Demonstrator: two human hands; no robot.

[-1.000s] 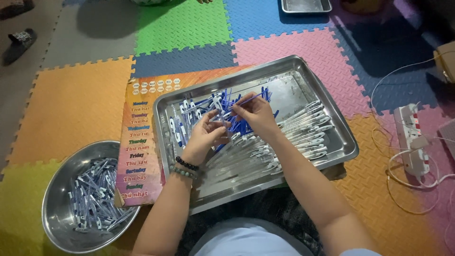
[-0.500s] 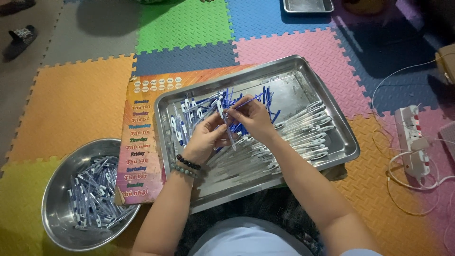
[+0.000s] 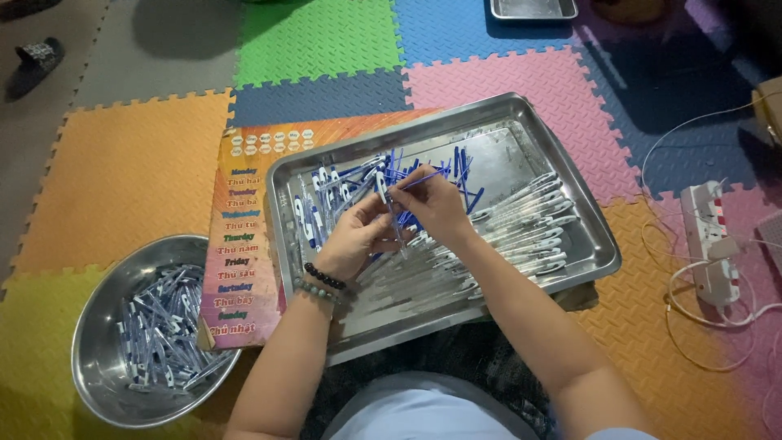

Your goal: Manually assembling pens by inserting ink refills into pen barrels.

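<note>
— Hands over the steel tray [image 3: 570, 269]?
— Left hand [image 3: 358, 236] pinches a clear pen barrel [image 3: 383, 189], upright; right hand [image 3: 436, 204] pinches a blue refill [image 3: 419, 181], slanting toward it, just beside.

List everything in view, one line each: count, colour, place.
metal tray: one, silver, centre, on the mats
clear pen barrels: many, clear and white, right part of the tray
blue refills: many, blue, upper middle of the tray
metal bowl: one, silver, lower left, holding assembled pens
printed chart: one, orange, under the tray's left edge
foam mats: many, mixed colours, covering the floor
power strip: one, white, right, with cables
second tray: one, silver, top edge
sandal: one, dark, top left
left hand: holds a pen barrel, beaded bracelets on wrist
right hand: pinches a blue refill
</note>
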